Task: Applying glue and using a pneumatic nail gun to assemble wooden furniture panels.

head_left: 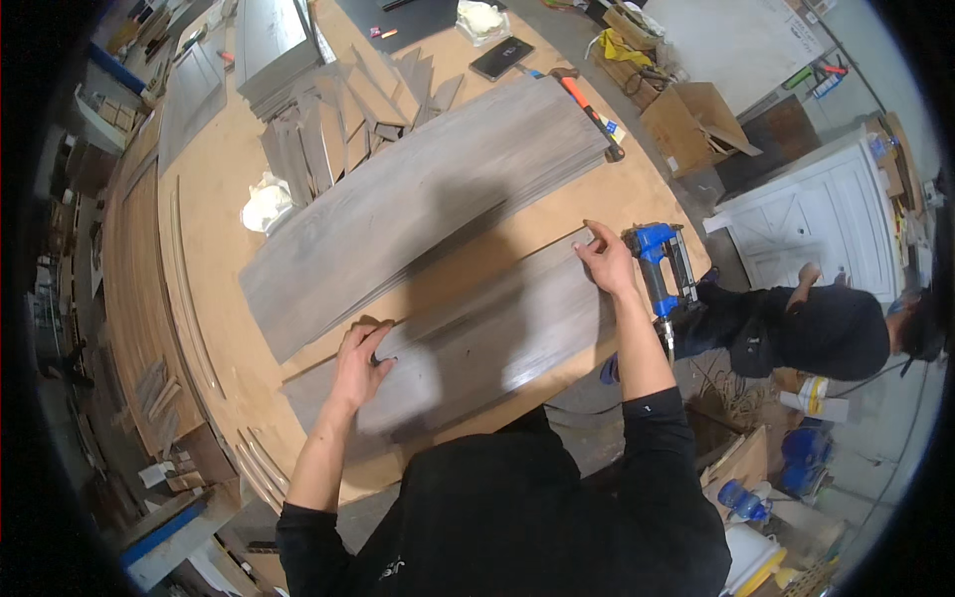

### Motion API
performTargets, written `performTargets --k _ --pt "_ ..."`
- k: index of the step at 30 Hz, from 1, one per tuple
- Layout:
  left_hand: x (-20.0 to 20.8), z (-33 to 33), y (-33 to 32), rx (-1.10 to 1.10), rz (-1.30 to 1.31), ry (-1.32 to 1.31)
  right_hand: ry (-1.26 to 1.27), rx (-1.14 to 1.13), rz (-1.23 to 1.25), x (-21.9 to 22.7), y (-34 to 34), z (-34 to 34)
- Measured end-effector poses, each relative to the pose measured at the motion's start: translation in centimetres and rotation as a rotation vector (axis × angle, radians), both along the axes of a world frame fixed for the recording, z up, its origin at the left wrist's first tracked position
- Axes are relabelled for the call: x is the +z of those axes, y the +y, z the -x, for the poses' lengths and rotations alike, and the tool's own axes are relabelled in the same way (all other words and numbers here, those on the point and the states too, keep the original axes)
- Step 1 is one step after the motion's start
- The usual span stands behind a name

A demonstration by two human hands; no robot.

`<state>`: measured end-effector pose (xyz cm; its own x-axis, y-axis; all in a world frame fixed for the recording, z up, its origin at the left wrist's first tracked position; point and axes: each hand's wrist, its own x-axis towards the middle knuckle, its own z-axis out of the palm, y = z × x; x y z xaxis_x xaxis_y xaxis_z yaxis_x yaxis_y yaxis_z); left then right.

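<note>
A grey wood-grain plank (477,343) lies along the near edge of the table. My left hand (363,363) grips its far edge toward the left, fingers curled over and thumb on the top face. At the plank's far right corner, my right hand (609,261) pinches the edge between thumb and fingers. Just right of that hand lies a blue nail gun (654,261) with a hose fitting. Beyond the plank rests a stack of similar grey boards (428,199), partly in my shadow.
Wood offcuts (373,95) are heaped behind the stack. A hammer (587,104) and a phone (501,59) lie at the far right of the wooden table (224,298). Another person (811,333) stands to the right near a white panelled door (811,224). A cardboard box (696,119) sits beyond.
</note>
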<state>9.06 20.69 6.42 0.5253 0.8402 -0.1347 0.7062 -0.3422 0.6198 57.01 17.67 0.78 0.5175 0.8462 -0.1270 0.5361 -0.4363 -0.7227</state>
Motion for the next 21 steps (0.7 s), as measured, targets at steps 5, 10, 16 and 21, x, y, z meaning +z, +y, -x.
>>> performTargets --k 5,10,16,21 --pt "-0.4 0.3 0.4 0.0 -0.021 0.057 -0.001 0.009 0.025 0.3 0.6 0.0" --pt "0.4 -0.4 1.1 -0.009 0.024 0.146 0.044 0.032 0.039 0.0 0.8 -0.7" --pt "0.4 -0.3 1.3 0.007 0.043 0.17 -0.009 0.047 0.108 -0.1 0.7 -1.2" --pt "-0.8 0.3 0.6 -0.01 0.016 0.213 0.011 0.053 0.094 -0.3 1.1 -1.0"
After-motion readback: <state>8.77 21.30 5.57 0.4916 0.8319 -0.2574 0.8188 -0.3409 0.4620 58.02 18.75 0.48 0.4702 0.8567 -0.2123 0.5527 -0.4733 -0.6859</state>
